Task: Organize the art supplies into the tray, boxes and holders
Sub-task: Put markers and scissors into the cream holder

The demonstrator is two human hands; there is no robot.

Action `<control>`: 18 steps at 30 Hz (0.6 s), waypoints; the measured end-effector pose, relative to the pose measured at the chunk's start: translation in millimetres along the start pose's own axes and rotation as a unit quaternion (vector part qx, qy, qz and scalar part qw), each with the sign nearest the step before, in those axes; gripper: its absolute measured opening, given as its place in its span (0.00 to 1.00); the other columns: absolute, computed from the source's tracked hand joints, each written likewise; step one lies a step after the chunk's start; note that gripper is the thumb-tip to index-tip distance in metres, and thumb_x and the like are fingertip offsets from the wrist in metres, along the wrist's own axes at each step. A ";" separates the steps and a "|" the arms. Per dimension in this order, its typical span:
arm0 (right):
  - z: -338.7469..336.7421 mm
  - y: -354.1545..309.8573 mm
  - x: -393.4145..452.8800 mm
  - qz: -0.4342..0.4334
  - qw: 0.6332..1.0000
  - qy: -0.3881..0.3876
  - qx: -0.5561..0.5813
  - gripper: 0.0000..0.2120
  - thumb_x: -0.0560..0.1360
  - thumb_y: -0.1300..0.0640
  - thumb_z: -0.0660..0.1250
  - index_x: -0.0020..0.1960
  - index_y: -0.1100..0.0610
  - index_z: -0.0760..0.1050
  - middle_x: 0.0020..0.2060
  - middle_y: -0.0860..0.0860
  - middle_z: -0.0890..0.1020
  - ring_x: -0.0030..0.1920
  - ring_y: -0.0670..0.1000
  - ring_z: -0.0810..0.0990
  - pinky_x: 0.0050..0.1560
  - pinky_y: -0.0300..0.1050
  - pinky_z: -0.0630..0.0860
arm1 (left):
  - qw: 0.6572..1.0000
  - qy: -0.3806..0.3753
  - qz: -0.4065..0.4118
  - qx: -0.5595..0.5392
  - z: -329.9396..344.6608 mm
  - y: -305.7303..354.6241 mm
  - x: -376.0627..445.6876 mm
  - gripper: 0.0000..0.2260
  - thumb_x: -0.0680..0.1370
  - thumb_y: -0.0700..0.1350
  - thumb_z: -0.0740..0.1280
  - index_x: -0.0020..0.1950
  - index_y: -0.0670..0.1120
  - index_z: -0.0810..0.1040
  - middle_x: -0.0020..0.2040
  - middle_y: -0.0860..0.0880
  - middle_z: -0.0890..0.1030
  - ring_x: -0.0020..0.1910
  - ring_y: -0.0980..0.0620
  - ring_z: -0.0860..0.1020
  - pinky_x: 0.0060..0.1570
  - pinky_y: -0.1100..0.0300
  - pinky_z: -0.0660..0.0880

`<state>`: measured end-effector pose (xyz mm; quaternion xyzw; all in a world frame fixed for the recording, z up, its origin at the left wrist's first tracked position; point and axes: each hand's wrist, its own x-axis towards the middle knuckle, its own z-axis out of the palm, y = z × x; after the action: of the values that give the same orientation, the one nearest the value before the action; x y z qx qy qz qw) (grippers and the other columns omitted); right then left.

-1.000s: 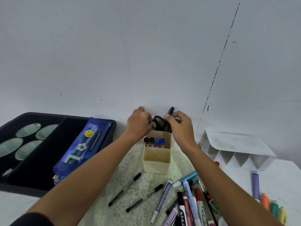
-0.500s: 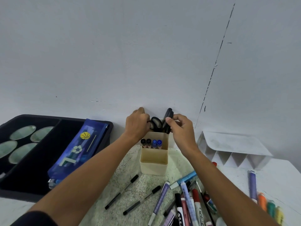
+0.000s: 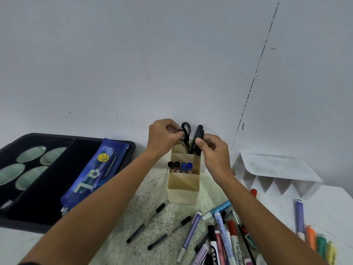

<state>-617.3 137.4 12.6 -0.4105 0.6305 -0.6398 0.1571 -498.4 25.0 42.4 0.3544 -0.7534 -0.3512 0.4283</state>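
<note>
Fingers [image 3: 176, 133] of both hands pinch scissors [image 3: 193, 134] in holder [image 3: 183, 185]; loose markers [image 3: 225, 240] lie near.

black scissors [image 3: 192, 138] — upright, in beige holder [image 3: 182, 190]

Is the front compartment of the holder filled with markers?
No, the front compartment of the holder looks empty; the markers stand in the middle one.

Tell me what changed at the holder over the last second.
The scissors' black handles have come up and spread apart above the beige holder's back compartment, the left hand gripping one loop, the right hand pinching the other. The four markers in the middle compartment and the pens on the table stayed put.
</note>
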 end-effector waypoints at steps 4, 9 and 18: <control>2.0 -1.4 -1.1 -0.015 1.000 0.005 -0.002 0.04 0.75 0.58 0.70 0.41 0.54 0.81 0.43 0.49 0.82 0.50 0.52 0.79 0.56 0.52 0.76 | 1.000 0.006 0.029 0.002 1.2 11.5 -4.8 0.04 0.68 0.39 0.76 0.39 0.45 0.83 0.33 0.53 0.82 0.33 0.55 0.81 0.37 0.56 0.81; 2.6 -5.9 -4.2 -0.029 0.999 0.015 0.016 0.09 0.75 0.61 0.70 0.41 0.48 0.81 0.44 0.48 0.83 0.50 0.49 0.80 0.55 0.49 0.77 | 0.997 0.034 0.072 0.014 6.9 20.5 -13.1 0.04 0.68 0.38 0.74 0.38 0.46 0.82 0.32 0.56 0.81 0.33 0.58 0.80 0.38 0.62 0.79; 7.4 -5.5 -1.5 -0.034 0.999 0.025 0.014 0.05 0.74 0.60 0.71 0.40 0.51 0.83 0.43 0.47 0.84 0.49 0.50 0.81 0.54 0.52 0.77 | 0.990 0.103 0.090 0.028 -0.3 15.8 -13.8 0.05 0.68 0.36 0.74 0.36 0.45 0.81 0.31 0.55 0.79 0.32 0.56 0.79 0.36 0.64 0.77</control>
<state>-609.4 134.3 16.3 -0.4132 0.6112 -0.6633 0.1254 -496.6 44.4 50.3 0.3312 -0.7435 -0.2520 0.5235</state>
